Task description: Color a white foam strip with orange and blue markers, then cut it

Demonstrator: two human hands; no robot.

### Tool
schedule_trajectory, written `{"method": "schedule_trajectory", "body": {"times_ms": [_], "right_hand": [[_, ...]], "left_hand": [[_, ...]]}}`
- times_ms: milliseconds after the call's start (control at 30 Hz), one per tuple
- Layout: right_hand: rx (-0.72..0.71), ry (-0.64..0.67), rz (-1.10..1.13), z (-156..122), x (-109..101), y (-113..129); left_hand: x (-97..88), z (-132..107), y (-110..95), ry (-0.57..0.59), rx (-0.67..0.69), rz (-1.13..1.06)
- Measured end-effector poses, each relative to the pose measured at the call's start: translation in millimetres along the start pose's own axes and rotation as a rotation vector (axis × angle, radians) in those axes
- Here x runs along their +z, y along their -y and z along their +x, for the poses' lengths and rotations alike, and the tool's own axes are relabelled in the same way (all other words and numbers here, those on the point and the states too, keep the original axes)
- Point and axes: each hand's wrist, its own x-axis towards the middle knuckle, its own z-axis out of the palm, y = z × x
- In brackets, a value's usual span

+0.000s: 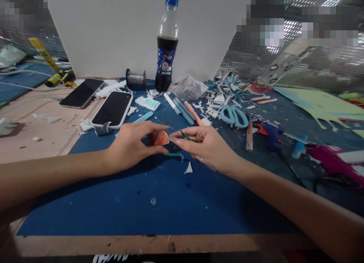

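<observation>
My left hand (136, 141) is closed around a small orange piece (162, 138) with a pale edge, held between thumb and fingers above the blue mat (127, 202). Close to its right side is my right hand (209, 145), thumb and forefinger pinched together at the pale edge. What lies in that pinch is too small to make out. Thin green tips show at the fingers of both hands; whether they are fingernails or slivers I cannot tell. A white triangular scrap (189, 167) lies on the mat just below the hands.
Behind the hands stand a Pepsi bottle (166, 60) and a spool (135, 79). Two phones (112, 109) lie at left. Blue-handled scissors (233, 116), a heap of scraps (224, 88), orange and grey sticks (194, 113), and blue and magenta glue guns (269, 136) spread across the right.
</observation>
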Motion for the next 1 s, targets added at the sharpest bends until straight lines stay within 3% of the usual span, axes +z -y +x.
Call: {"method": "schedule_trajectory", "body": {"times_ms": [467, 733, 833, 1000], "right_hand": [[0.037, 0.026, 0.066, -3, 6, 2], [0.005, -0.082, -0.049, -7, 12, 4], [-0.065, -0.183, -0.131, -6, 9, 0], [-0.339, -0.358, -0.364, 0, -2, -11]], "left_hand": [[0.6, -1, 2, 0.062, -0.032, -0.001], [-0.1, 0, 1, 0.049, -0.049, -0.020], [0.3, 0, 3, 0.029, -0.105, -0.071], [1.4, 1, 6, 0.027, -0.229, -0.320]]}}
